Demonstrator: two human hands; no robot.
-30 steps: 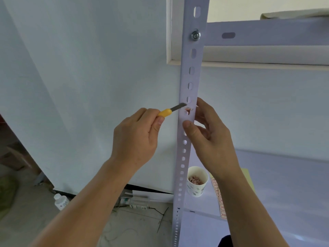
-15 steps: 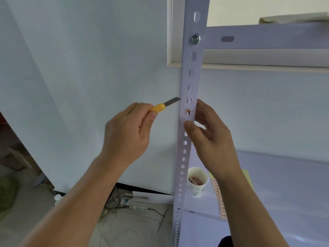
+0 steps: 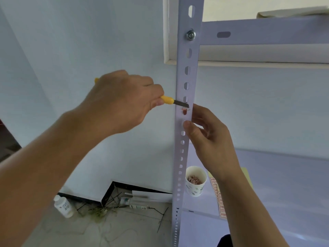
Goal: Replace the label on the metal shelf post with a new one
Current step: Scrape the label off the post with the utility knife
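Observation:
A pale perforated metal shelf post runs upright through the middle of the view. A torn reddish label remnant clings to it around one slot. My left hand grips a yellow utility knife, and the blade tip lies on the post just above the remnant. My right hand holds the post from the right, thumb pressed on its front face below the remnant and fingers curled behind the edge.
A paper cup with label scraps stands on the lower shelf, next to a sheet of red labels on yellow backing. A white bottle and cable ties lie on the floor at left. An upper shelf beam crosses overhead.
My left hand rose and turned over, bringing the knife blade back onto the post just above the label remnant. My right hand kept its hold on the post.

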